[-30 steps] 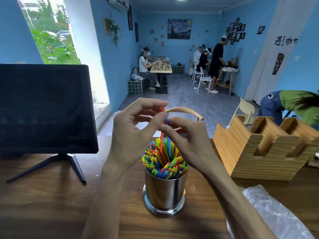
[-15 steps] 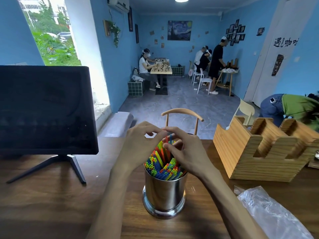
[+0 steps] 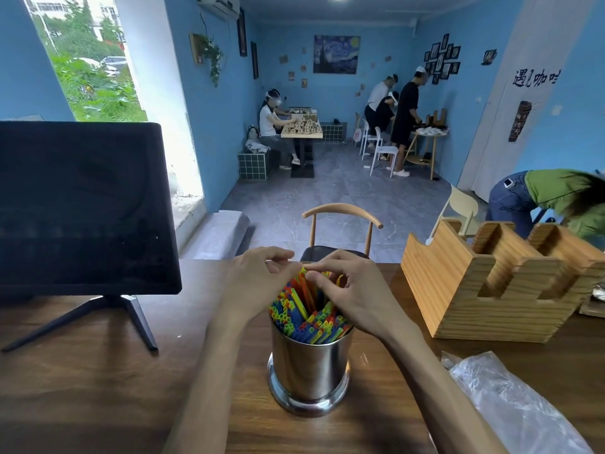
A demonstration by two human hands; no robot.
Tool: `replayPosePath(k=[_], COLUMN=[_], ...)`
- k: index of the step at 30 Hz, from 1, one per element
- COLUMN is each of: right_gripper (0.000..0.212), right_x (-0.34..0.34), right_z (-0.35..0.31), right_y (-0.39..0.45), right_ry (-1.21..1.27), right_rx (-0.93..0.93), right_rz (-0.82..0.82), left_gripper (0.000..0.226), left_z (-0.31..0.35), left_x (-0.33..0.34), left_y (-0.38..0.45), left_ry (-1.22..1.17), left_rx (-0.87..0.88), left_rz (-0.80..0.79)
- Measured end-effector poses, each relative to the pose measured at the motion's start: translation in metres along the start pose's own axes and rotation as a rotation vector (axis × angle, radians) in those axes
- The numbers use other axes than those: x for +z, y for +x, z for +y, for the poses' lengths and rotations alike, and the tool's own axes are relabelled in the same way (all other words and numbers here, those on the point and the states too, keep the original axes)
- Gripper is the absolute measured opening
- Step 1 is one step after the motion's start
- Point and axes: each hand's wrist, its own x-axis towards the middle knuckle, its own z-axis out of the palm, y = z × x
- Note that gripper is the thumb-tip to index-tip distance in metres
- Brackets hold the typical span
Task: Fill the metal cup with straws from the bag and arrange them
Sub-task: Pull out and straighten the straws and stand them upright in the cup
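Steel cup (image 3: 309, 371) of straws (image 3: 307, 317) directly beneath left hand (image 3: 258, 288) and right hand (image 3: 352, 290).

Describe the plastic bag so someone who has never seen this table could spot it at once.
Start at the wooden table and find the metal cup of straws at its centre. Look to the near right corner, in front of the wooden organizer. The plastic bag lies there: crinkled, clear and flat, the only soft thing around.
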Motion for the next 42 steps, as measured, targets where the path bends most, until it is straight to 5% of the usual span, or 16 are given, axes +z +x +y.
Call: replayPosePath(k=[22, 28, 33, 39, 42], right_gripper=[0.027, 0.019, 0.043, 0.010, 0.010], right_x=[-0.007, -0.008, -0.004, -0.001, -0.010], right_z=[-0.003, -0.005, -0.006, -0.013, -0.017], right_y=[-0.006, -0.003, 0.001, -0.003, -0.006], right_ry=[0.093, 0.108, 0.089, 0.213, 0.402], right_rx=[0.048, 0.032, 0.035, 0.023, -0.008], right_rz=[-0.023, 0.021, -0.071, 0.017, 0.091], left_gripper=[0.012, 0.019, 0.030, 0.023, 0.019], left_z=[0.012, 0.030, 0.052, 0.069, 0.067], left_x=[-0.016, -0.025, -0.034, -0.048, -0.052], left_y=[0.002, -0.004, -0.013, -0.019, -0.017], left_ry=[-0.278, -0.309, -0.377, -0.652, -0.796], left_rx=[-0.005, 0.184, 0.331, 0.378, 0.285], left_rz=[-0.059, 0.114, 0.271, 0.458, 0.539])
